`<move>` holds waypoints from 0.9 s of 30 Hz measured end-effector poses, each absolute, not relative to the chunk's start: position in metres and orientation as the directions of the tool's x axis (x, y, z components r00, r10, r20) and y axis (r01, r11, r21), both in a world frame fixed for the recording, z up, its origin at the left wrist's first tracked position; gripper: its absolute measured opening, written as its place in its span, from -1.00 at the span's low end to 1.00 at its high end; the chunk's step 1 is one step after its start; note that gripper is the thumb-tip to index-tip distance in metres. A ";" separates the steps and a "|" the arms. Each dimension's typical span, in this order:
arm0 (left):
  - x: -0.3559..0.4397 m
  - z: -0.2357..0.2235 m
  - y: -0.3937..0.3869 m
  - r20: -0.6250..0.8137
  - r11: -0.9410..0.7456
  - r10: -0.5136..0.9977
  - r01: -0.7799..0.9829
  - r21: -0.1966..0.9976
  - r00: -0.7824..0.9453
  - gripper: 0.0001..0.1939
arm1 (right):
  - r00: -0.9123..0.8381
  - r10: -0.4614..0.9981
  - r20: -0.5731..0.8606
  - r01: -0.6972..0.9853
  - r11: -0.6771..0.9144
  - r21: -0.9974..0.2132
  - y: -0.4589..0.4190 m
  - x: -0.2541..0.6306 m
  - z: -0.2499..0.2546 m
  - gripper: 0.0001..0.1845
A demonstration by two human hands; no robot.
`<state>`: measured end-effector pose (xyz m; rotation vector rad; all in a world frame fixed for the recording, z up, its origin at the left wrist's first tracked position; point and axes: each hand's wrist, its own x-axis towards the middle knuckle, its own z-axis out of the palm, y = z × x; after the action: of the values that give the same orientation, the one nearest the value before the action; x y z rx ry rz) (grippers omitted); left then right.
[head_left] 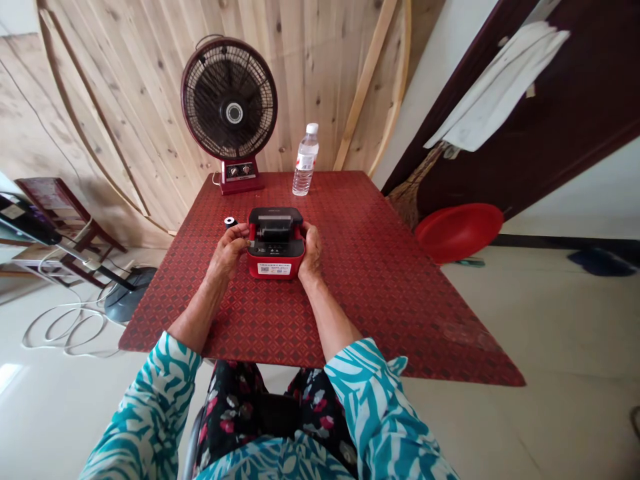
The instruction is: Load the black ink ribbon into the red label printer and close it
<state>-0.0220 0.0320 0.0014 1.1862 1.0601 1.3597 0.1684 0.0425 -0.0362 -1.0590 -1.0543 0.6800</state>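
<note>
While R hand [311, 252] holds red unit [276, 251], dk part [275, 230] sits inside.

On a red patterned table [380, 280], the left hand [229, 255] and right hand [311, 253] hold a red-and-black device [277, 249] by its two sides, a white label on its front; whether it rests on the tabletop or sits slightly above is hard to tell. A small roll [231, 222] stands just beyond the left hand. Farther back stand a round fan [231, 110] and, to its right, a capped clear bottle [305, 163].
</note>
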 end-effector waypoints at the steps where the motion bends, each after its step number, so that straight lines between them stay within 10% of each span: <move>1: -0.022 0.001 0.032 0.121 -0.123 0.992 -0.115 0.986 -0.027 -0.58 | 0.378 0.859 0.346 0.025 0.364 -0.931 0.043 0.168 -0.037 -0.50; 19: -0.018 0.011 0.019 0.097 -0.104 0.993 -0.104 0.989 -0.071 -0.62 | 0.395 0.851 0.347 0.070 0.349 -0.935 0.047 0.168 -0.041 -0.53; 27: -0.026 0.048 0.032 0.359 -0.351 0.932 0.358 0.865 0.048 -0.75 | 0.405 0.861 0.309 -0.029 0.349 -0.937 0.044 0.166 -0.040 -0.52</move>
<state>-0.0259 0.0317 0.0477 1.7605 1.2979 1.2993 0.1659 0.0436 -0.0396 -1.0534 -0.9849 0.7166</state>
